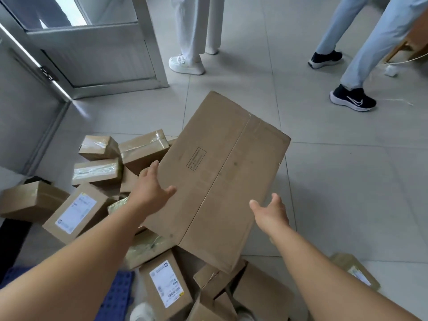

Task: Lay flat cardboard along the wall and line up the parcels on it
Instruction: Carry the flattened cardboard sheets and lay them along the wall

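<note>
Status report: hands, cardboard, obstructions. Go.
Left hand flat on the cardboard, right hand open at its near edge. Cardboard tilted over the parcel heap, not laid. Two bystanders' legs ahead.

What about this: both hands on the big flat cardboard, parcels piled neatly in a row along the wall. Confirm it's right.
Not quite. The head view shows the parcels heaped in a jumble, not a row. Both hands, left hand and right hand, are at the flat cardboard.
</note>
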